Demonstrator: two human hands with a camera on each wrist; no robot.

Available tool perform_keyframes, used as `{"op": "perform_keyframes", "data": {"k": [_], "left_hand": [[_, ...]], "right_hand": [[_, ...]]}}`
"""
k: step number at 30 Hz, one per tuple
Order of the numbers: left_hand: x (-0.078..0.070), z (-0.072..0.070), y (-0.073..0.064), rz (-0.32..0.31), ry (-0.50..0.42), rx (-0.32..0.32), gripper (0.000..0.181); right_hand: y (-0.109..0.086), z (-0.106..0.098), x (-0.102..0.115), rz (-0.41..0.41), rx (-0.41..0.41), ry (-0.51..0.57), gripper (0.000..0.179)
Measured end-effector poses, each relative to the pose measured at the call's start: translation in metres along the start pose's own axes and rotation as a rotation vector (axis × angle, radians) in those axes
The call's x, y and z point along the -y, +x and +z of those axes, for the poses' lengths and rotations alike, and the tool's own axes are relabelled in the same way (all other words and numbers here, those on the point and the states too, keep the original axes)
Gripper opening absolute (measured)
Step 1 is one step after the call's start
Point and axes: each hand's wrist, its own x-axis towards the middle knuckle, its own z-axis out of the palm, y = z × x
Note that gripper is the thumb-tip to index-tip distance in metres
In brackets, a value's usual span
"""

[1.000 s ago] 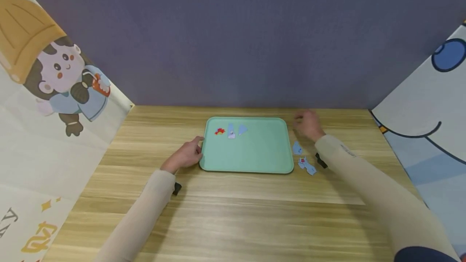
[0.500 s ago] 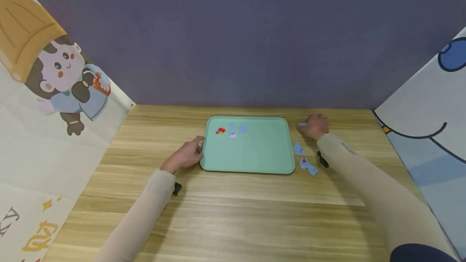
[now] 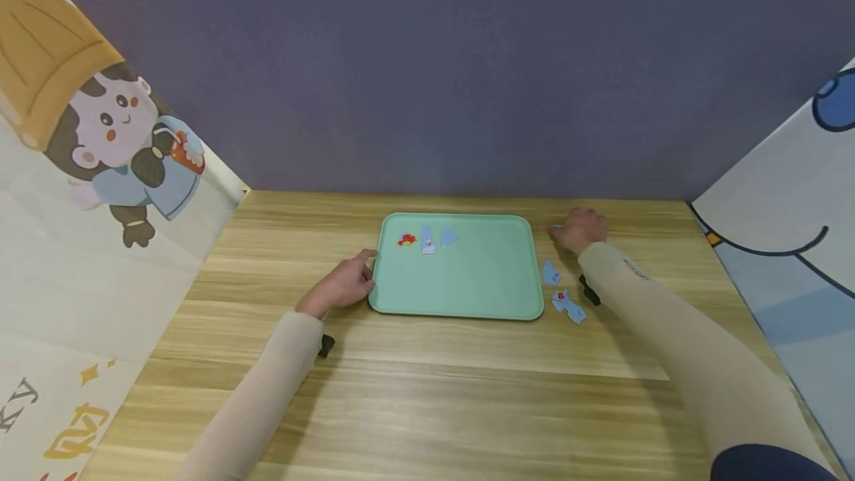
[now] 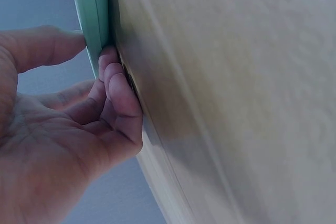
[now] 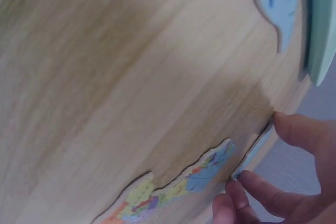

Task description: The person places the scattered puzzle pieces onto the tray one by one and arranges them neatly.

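Note:
My left hand holds the left side of the pale green tray, its thumb on the rim and its other fingers curled in against the side, as the left wrist view shows. Right of the tray's far corner, my right hand pinches a flat light blue puzzle piece between thumb and fingertips, low at the wooden table. A multicoloured puzzle piece lies beside those fingers; the hand hides it in the head view. On the tray lie a red piece, a pale blue strip and a blue triangular piece.
Along the tray's right side lie a light blue piece and, nearer me, blue pieces with a red mark. A dark panel stands behind the wooden table. Printed cartoon sheets flank both sides.
My right hand has moved right from beside the tray's edge and settled over the light blue piece, which it now mostly covers. The left hand stays at the tray.

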Motion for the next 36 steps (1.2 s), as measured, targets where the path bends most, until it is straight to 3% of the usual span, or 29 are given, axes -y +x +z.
{"op": "perform_keyframes", "data": {"k": [9,21,31,36], "left_hand": [[0.0,0.0,0.0,-0.003,0.001,0.009,0.061],[-0.001,-0.002,0.0,-0.017,0.013,0.022,0.061],[0.0,-0.002,0.001,-0.003,0.015,0.024,0.061],[0.0,-0.002,0.0,-0.009,0.009,0.026,0.062]], "right_hand": [[0.002,-0.001,-0.003,-0.027,0.013,0.002,0.063],[0.002,0.002,-0.015,-0.062,-0.003,0.171,0.036],[-0.001,0.004,-0.013,-0.078,-0.051,0.325,0.046],[-0.009,-0.005,-0.001,-0.15,-0.086,0.344,0.048]]}}
